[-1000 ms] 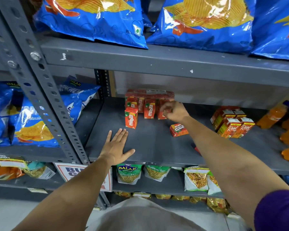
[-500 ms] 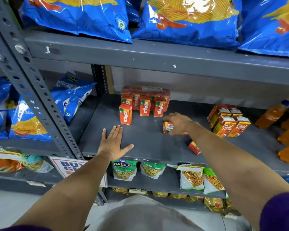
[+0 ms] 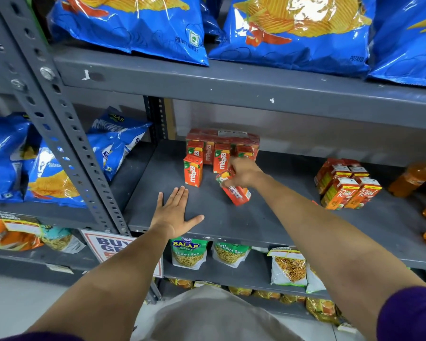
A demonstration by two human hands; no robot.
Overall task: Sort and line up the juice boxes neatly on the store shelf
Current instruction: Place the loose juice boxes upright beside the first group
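Note:
Orange Maaza juice boxes (image 3: 221, 150) stand grouped at the back of the grey middle shelf (image 3: 231, 225), and one Maaza box (image 3: 193, 174) stands alone in front at their left. My right hand (image 3: 244, 172) is shut on a tilted orange juice box (image 3: 225, 177) held just above the shelf, right of the front box. Another box (image 3: 239, 195) lies flat under that hand. My left hand (image 3: 174, 214) rests flat and open on the shelf's front part, holding nothing. A cluster of Real juice boxes (image 3: 347, 184) stands to the right.
Blue chip bags (image 3: 293, 33) fill the shelf above, and more chip bags (image 3: 47, 173) sit in the left bay behind a slotted upright post (image 3: 67, 126). Orange drink bottles (image 3: 413, 177) stand at the far right. Snack pouches (image 3: 188, 252) hang on the shelf below.
My right hand dropped from the back group to a box lying on the shelf, gripped it, and has lifted it back toward the Maaza group. My left hand stayed flat.

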